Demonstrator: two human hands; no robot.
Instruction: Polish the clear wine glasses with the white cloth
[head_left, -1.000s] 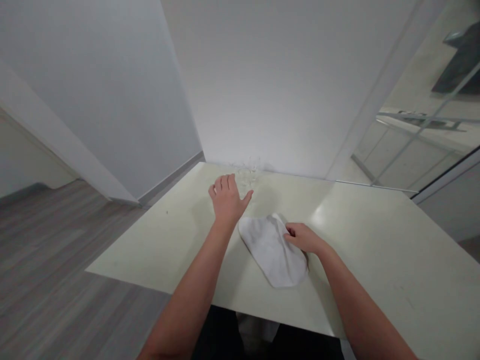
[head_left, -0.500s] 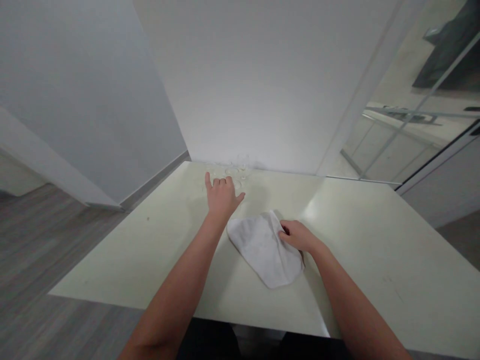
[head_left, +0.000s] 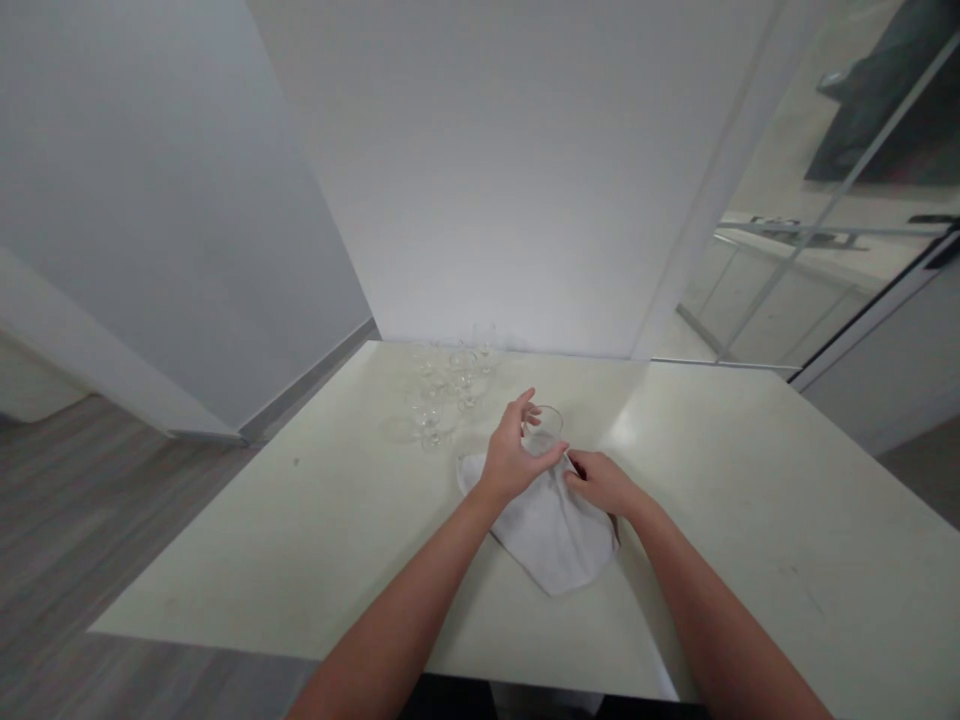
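My left hand (head_left: pixel 512 458) is curled round a clear stemless-looking glass (head_left: pixel 547 424); its rim faces up and its lower part is hidden by the hand and cloth. Just to the right, my right hand (head_left: pixel 602 484) pinches the upper right edge of a white cloth (head_left: pixel 559 545). The cloth lies partly spread on the table below both hands, beneath the glass. Farther back on the left stand several clear stemmed glasses (head_left: pixel 466 382), close together and hard to make out against the pale surface.
The pale table (head_left: pixel 300 540) meets a white wall (head_left: pixel 495 200) at the back. A glass-paned door (head_left: pixel 780 270) is at the right. Wood-look floor (head_left: pixel 90 510) shows beyond the left edge.
My left hand has come from the group of glasses rightward and nearer, now with a glass in it beside the right hand. The right hand keeps its hold on the cloth.
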